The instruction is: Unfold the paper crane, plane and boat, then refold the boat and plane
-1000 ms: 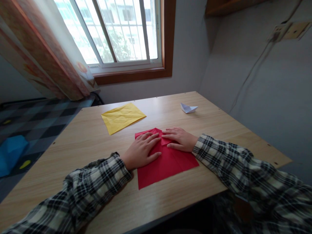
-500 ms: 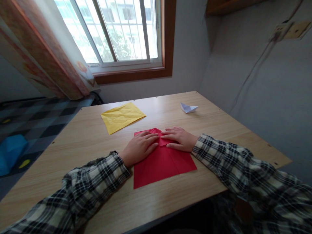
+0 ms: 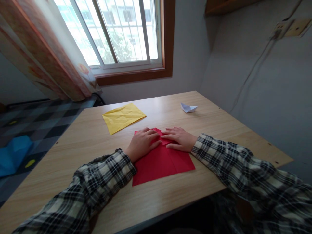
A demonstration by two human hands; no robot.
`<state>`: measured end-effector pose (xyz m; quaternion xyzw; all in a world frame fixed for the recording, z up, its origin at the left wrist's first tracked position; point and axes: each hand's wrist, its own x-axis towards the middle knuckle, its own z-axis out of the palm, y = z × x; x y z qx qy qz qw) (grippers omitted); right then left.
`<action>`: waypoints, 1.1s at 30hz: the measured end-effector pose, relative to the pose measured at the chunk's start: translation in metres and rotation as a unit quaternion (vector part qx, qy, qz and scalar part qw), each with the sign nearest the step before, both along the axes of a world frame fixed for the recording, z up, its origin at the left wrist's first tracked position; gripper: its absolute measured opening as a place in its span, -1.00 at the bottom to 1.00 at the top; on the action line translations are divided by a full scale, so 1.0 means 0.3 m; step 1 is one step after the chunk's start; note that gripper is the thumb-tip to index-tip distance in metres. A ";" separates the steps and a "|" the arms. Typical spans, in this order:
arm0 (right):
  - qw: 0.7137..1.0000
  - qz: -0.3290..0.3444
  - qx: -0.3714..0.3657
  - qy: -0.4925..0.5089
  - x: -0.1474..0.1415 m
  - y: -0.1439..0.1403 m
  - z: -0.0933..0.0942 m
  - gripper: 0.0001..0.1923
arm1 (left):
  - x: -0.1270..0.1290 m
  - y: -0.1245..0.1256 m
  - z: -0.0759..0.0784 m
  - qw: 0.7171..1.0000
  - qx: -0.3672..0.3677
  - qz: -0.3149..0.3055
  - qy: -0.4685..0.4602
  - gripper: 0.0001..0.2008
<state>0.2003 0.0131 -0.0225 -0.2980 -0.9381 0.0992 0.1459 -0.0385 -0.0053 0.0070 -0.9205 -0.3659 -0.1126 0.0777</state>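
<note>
A sheet of red paper (image 3: 163, 165) lies on the table in front of me, with creases and a folded part near its far edge. My left hand (image 3: 143, 143) rests palm down on its left side, fingers a little bent and the thumb stretched toward the middle. From the other side my right hand (image 3: 179, 139) lies flat on the paper, its fingers spread and pointing left. Both sets of fingertips press close together by the fold, hiding part of it.
On the wooden table (image 3: 80, 143), creased yellow paper (image 3: 124, 117) lies at the back left and a small white paper boat (image 3: 188, 108) stands at the back right. Blue folded paper (image 3: 14, 155) sits on the checked cloth (image 3: 60, 113) at left.
My left hand has shifted slightly right over the red paper, its fingers now a bit more bent. My right hand has stayed in place.
</note>
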 end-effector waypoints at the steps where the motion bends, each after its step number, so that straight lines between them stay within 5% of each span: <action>1: 1.000 -0.005 0.002 -0.002 0.000 0.000 -0.002 -0.47 | 0.000 0.001 -0.001 1.000 -0.002 0.003 -0.001 -0.71; 23: 0.997 -0.056 0.043 -0.017 0.004 -0.007 0.012 -0.52 | 0.006 0.075 -0.043 0.998 -0.036 0.039 -0.039 -0.58; 33: 0.997 -0.066 0.033 -0.013 0.009 -0.006 0.019 -0.58 | -0.008 0.093 -0.063 0.995 -0.076 0.047 -0.037 -0.32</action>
